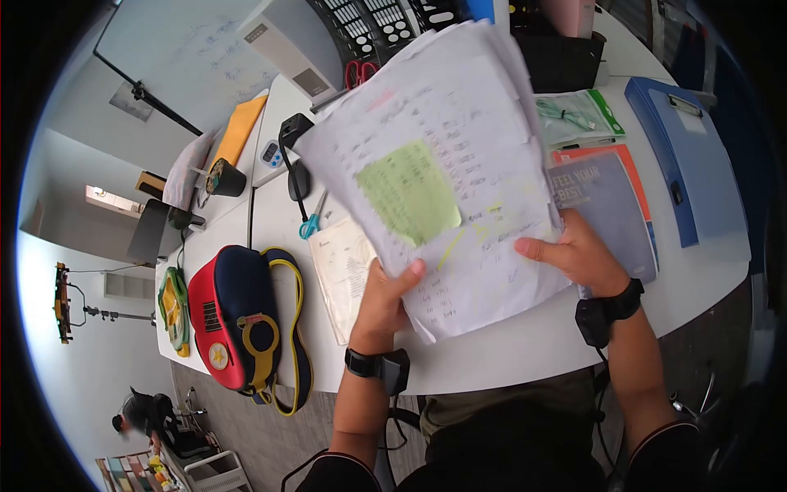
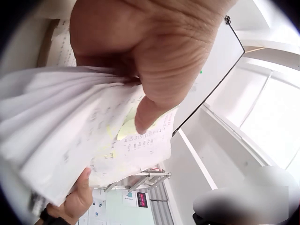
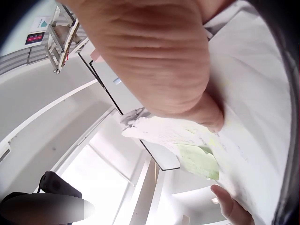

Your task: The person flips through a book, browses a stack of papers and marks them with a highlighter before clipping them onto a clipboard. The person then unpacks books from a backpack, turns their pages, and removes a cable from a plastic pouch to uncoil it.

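L hand (image 1: pixel 384 305) grips the lower L edge of a paper stack (image 1: pixel 488 135), thumb on the front sheet & pointing up toward the middle; other fingers go behind, mostly hidden. R hand (image 1: pixel 590 254) grips the lower R edge, thumb laid flat across the front & pointing L. Both forearms reach in from the bottom of the head view, black cuffs at the elbows, a black wrist strap (image 1: pixel 377 365) on the L one & another on the R.

Stack is in front of the person, btwn the two hands, over the white table (image 1: pixel 467 365); can't tell if its lower edge touches the top. Sheets are thin, white, a bit wavy, edges fanned into layers in the L wrist view; handwriting + yellow highlighter on front. A pale green note (image 1: pixel 414 193), roughly square w/ a curled corner, sits mid-page.

L of the stack: cream booklet (image 1: pixel 334 275) w/ worn cover, teal-handled scissors (image 1: pixel 310 227), rounded red/navy bag (image 1: pixel 246 303) w/ yellow-trimmed strap. R: grey-blue book (image 1: pixel 607 213), smooth blue plastic file box (image 1: pixel 697 164).
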Available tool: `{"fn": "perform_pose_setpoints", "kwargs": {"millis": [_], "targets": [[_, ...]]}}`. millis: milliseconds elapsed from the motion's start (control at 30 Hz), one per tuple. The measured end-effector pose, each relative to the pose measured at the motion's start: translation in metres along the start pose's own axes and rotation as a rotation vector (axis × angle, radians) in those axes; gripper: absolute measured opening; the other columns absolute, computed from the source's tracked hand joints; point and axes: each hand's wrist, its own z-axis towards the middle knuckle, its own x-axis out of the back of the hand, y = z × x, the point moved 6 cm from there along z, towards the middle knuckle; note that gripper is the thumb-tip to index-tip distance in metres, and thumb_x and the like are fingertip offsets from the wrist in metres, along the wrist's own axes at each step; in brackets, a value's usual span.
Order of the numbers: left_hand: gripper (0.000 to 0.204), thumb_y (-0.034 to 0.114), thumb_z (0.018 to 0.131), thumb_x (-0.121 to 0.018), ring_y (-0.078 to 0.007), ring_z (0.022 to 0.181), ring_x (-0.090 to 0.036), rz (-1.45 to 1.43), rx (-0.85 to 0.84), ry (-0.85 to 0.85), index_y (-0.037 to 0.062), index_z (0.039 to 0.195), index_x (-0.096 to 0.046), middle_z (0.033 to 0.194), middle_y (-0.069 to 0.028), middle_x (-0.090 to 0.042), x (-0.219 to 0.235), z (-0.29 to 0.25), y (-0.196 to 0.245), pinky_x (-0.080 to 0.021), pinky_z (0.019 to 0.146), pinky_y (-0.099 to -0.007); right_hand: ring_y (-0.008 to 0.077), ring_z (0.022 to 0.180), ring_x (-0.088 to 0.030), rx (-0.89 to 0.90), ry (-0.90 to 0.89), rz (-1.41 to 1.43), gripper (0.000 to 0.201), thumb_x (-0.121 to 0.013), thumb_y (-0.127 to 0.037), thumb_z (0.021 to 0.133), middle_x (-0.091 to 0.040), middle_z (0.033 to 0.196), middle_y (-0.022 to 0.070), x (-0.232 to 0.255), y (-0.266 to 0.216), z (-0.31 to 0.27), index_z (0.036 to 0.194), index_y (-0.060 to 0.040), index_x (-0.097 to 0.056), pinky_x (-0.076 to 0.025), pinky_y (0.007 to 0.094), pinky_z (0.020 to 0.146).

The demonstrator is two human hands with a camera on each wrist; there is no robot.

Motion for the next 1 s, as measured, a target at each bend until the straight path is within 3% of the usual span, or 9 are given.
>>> {"fn": "perform_pose_setpoints", "kwargs": {"millis": [33, 100, 167, 433, 567, 633, 767, 867, 1000], "targets": [[0.064, 0.022, 0.089, -0.074, -0.0258, 0.108, -0.064, -0.001, 0.005, -0.001, -0.0031, 0.139, -0.044, 0.124, -0.0135, -0.062, 0.001, 0.000, 0.000, -0.053, 0.094, -0.0391, 0.0158, 0.104, -0.062, -0.052, -0.057, -0.023, 0.043, -0.071, -0.015, 0.091, -0.069, 0.117, 0.0124, -0.004, 0.001, -0.001, 0.127, 0.0055, -0.059, -0.048, 0.0301, 0.093], [0.064, 0.033, 0.092, -0.067, -0.0282, 0.114, -0.062, -0.126, -0.176, 0.089, -0.0009, 0.141, -0.042, 0.127, -0.0149, -0.060, 0.010, -0.001, 0.013, -0.051, 0.099, -0.0424, 0.0166, 0.104, -0.063, -0.056, -0.109, -0.043, 0.045, -0.072, -0.017, 0.090, -0.068, 0.117, 0.0127, -0.008, 0.001, -0.003, 0.127, 0.0055, -0.059, -0.048, 0.0307, 0.093], [0.075, 0.033, 0.088, -0.072, -0.0297, 0.120, -0.058, -0.200, -0.122, 0.117, -0.0001, 0.145, -0.036, 0.134, -0.0189, -0.054, 0.022, 0.000, 0.011, -0.051, 0.098, -0.0449, 0.0175, 0.104, -0.063, -0.057, -0.163, -0.064, 0.047, -0.073, -0.019, 0.090, -0.068, 0.118, 0.0130, -0.012, 0.004, -0.003, 0.127, 0.0055, -0.059, -0.048, 0.0313, 0.093], [0.056, 0.019, 0.092, -0.068, -0.0277, 0.111, -0.064, -0.097, -0.173, 0.183, -0.0020, 0.138, -0.042, 0.126, -0.0180, -0.060, 0.013, 0.003, 0.019, -0.055, 0.091, -0.0397, 0.0204, 0.111, -0.062, -0.094, -0.259, 0.019, 0.056, -0.077, -0.023, 0.087, -0.066, 0.123, 0.0133, -0.022, -0.004, -0.004, 0.131, 0.0052, -0.056, -0.046, 0.0312, 0.099], [0.056, 0.016, 0.090, -0.070, -0.0279, 0.111, -0.063, -0.038, -0.111, 0.147, -0.0025, 0.137, -0.044, 0.125, -0.0183, -0.060, 0.006, 0.001, 0.015, -0.055, 0.091, -0.0396, 0.0204, 0.111, -0.062, -0.055, -0.200, 0.058, 0.056, -0.076, -0.021, 0.088, -0.065, 0.123, 0.0133, -0.014, -0.004, -0.004, 0.133, 0.0054, -0.054, -0.046, 0.0307, 0.098], [0.056, 0.014, 0.089, -0.070, -0.0279, 0.111, -0.063, 0.002, -0.055, 0.109, -0.0030, 0.136, -0.044, 0.125, -0.0184, -0.061, -0.001, 0.001, 0.007, -0.055, 0.090, -0.0393, 0.0192, 0.112, -0.061, -0.124, -0.054, 0.219, 0.056, -0.074, -0.018, 0.089, -0.065, 0.122, 0.0133, -0.005, -0.003, -0.003, 0.134, 0.0050, -0.052, -0.046, 0.0301, 0.099], [0.059, 0.012, 0.088, -0.071, -0.0280, 0.113, -0.062, 0.093, 0.008, 0.044, -0.0029, 0.138, -0.043, 0.125, -0.0178, -0.061, -0.008, -0.005, 0.001, -0.053, 0.093, -0.0396, 0.0186, 0.117, -0.058, 0.005, 0.006, 0.366, 0.051, -0.070, -0.012, 0.091, -0.063, 0.126, 0.0133, -0.006, -0.007, 0.001, 0.135, 0.0038, -0.051, -0.046, 0.0330, 0.100], [0.066, 0.016, 0.085, -0.072, -0.0277, 0.117, -0.059, 0.109, 0.012, -0.038, -0.0021, 0.141, -0.041, 0.128, -0.0176, -0.059, -0.002, -0.007, -0.001, -0.050, 0.097, -0.0397, 0.0190, 0.118, -0.058, -0.018, -0.033, 0.390, 0.051, -0.070, -0.009, 0.090, -0.061, 0.128, 0.0130, -0.009, -0.005, 0.000, 0.136, 0.0029, -0.051, -0.046, 0.0341, 0.101], [0.074, 0.025, 0.083, -0.071, -0.0301, 0.120, -0.057, -0.116, -0.156, 0.023, -0.0013, 0.143, -0.038, 0.136, -0.0174, -0.054, 0.016, -0.006, 0.009, -0.047, 0.102, -0.0413, 0.0196, 0.119, -0.058, -0.047, -0.068, 0.354, 0.053, -0.071, -0.008, 0.089, -0.061, 0.129, 0.0127, -0.012, -0.003, -0.003, 0.137, 0.0022, -0.051, -0.045, 0.0335, 0.102]]}}
